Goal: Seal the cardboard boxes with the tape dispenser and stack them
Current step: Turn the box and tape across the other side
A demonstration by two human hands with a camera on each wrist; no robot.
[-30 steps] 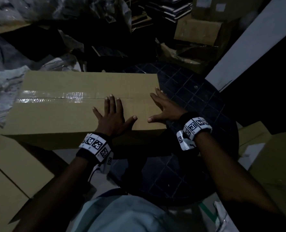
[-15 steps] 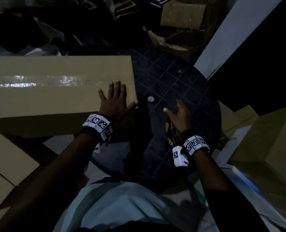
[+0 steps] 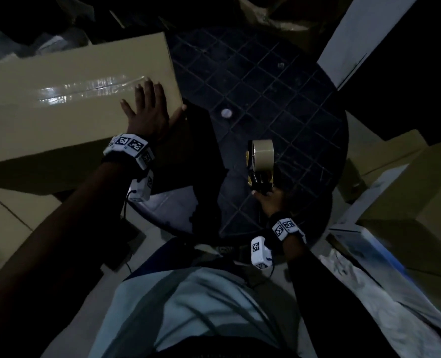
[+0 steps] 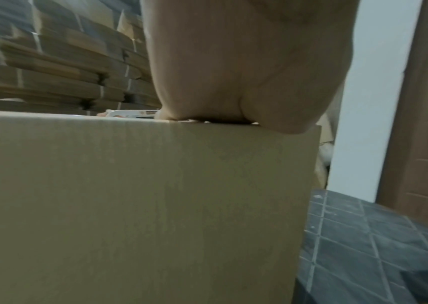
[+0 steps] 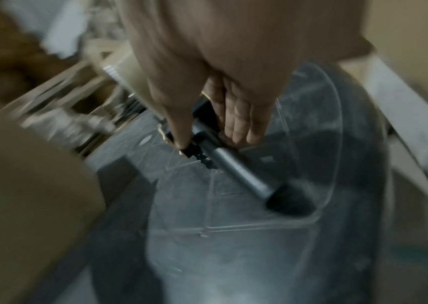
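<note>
On the round table (image 3: 317, 140), my right hand (image 3: 271, 201) grips the tape dispenser (image 3: 260, 161), so I'd carry it to the cardboard box (image 3: 59, 120) seam (left hand (image 3: 147, 112) flat, pinning it).

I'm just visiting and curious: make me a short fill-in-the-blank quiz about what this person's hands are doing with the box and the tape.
1. The left hand lies flat on top of the cardboard ____.
2. The right hand grips the tape dispenser by its ____.
3. A shiny strip of ____ runs along the top of the box.

Missing words: box; handle; tape
</note>
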